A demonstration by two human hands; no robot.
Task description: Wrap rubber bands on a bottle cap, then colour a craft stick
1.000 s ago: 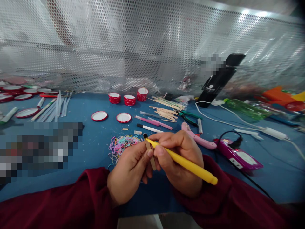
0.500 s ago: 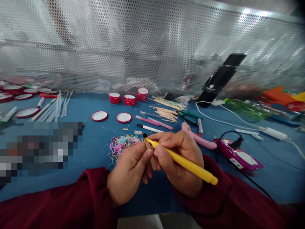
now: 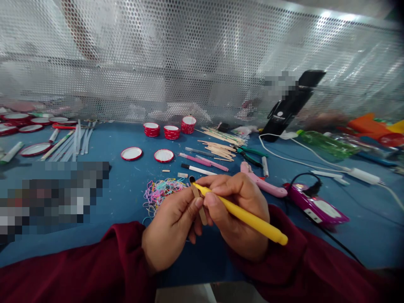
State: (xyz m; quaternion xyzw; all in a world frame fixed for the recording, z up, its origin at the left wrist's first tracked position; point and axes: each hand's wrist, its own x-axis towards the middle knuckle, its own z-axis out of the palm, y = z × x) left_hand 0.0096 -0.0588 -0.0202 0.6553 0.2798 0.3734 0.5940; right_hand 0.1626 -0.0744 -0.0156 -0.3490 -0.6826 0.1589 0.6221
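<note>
My left hand (image 3: pixel 172 229) pinches a flat wooden craft stick (image 3: pixel 202 215) between thumb and fingers, its upper end dark. In my right hand (image 3: pixel 241 210) is a yellow marker pen (image 3: pixel 252 219), held like a writing tool. The pen's tip meets or nearly meets the stick just below the dark end; exact contact is too small to tell. Both hands are close together above the blue table (image 3: pixel 104 185). Just behind my left hand lies a heap of pastel rubber bands or loops (image 3: pixel 160 191), partly covered by the fingers.
Red-rimmed lids (image 3: pixel 131 153) and stacked red lids (image 3: pixel 172 132) lie beyond the hands. Nearby are pens (image 3: pixel 205 162), wooden sticks (image 3: pixel 217 149), pliers (image 3: pixel 251 155), a pink glue gun (image 3: pixel 263 183), a purple power strip (image 3: pixel 318 206), and a black flask (image 3: pixel 290 109). Clear glue sticks (image 3: pixel 67 145) lie left.
Almost nothing differs. Both hands keep the same grip and place, with the yellow marker pen still at the stick's dark end.
</note>
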